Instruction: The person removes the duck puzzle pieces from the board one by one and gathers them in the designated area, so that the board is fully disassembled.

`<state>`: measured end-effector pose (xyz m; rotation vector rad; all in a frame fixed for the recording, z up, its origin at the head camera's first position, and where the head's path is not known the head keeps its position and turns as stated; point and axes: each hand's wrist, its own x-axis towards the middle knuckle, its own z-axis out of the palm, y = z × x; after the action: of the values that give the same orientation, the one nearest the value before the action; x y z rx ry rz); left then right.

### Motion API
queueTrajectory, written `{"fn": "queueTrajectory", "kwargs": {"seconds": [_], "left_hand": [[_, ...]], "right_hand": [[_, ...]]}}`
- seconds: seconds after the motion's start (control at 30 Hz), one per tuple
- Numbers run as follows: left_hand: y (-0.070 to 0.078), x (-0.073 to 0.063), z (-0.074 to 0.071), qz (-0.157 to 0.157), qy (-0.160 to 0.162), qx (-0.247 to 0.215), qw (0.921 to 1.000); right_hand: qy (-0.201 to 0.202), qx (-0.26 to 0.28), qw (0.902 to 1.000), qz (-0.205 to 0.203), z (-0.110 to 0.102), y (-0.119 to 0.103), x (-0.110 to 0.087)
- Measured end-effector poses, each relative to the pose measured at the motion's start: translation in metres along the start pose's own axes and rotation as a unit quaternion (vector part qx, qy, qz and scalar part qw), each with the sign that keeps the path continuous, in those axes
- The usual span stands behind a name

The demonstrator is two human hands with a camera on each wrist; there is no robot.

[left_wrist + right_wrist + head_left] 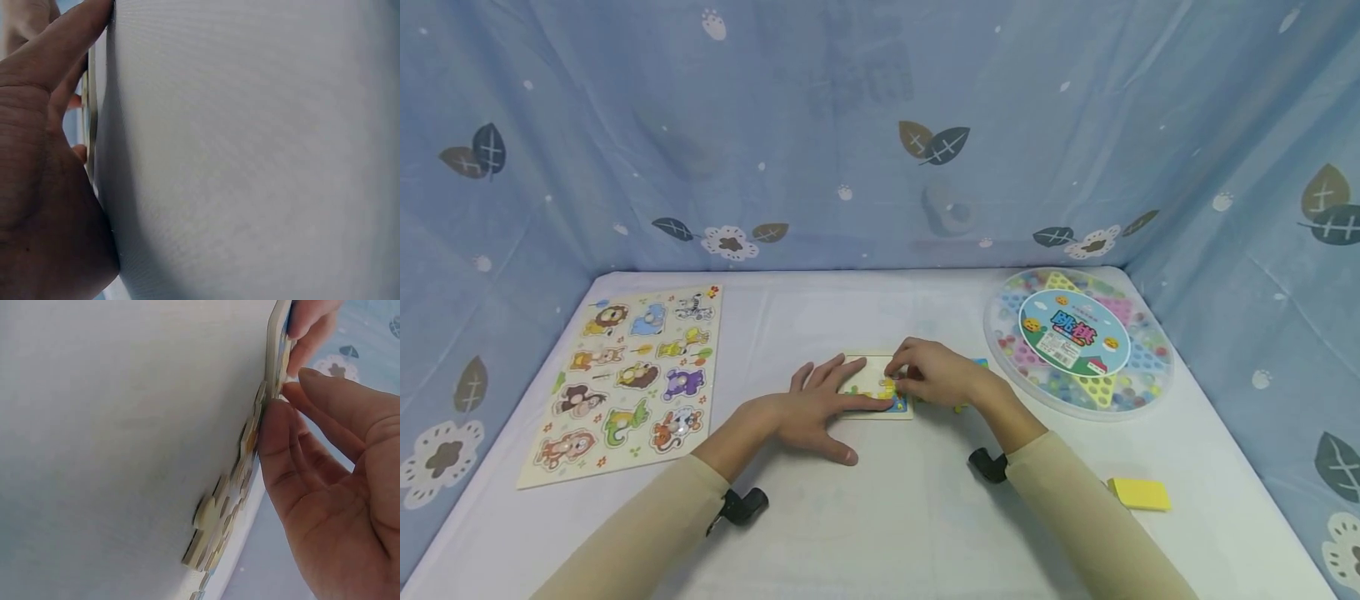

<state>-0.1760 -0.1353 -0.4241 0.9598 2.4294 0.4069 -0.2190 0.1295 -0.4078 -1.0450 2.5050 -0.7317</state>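
A small jigsaw board [872,367] with a pale tray lies on the white table in front of me. My left hand [814,408] rests on its left and lower part with fingers spread straight, the index finger lying across the pieces. At the board's right side, the bent fingers of my right hand [942,375] pinch a small yellow puzzle piece [887,386], mostly hidden by the fingertips. Several loose puzzle pieces [212,515] lie flat on the table beside the board, partly under the right hand. From the left wrist view, the left palm [50,206] is low over the tabletop.
A wooden animal peg puzzle [625,379] lies at the left. To the right is a round, clear-lidded Chinese checkers set [1075,342] with coloured marbles. A yellow block [1139,493] sits near my right forearm. Blue patterned curtains [865,150] enclose the table's back and sides.
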Motion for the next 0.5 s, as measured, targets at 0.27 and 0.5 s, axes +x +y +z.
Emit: {"fn": "queueTrajectory", "kwargs": {"seconds": [0.27, 0.5], "left_hand": [[0.0003, 0.0005, 0.002, 0.0, 0.002, 0.004, 1.0], [0.0008, 0.0009, 0.0012, -0.005, 0.0, 0.012, 0.9999]], "right_hand": [[0.003, 0.013, 0.9999, 0.008, 0.0003, -0.0011, -0.003], [-0.004, 0.043, 0.999, -0.005, -0.0012, -0.0007, -0.0037]]}}
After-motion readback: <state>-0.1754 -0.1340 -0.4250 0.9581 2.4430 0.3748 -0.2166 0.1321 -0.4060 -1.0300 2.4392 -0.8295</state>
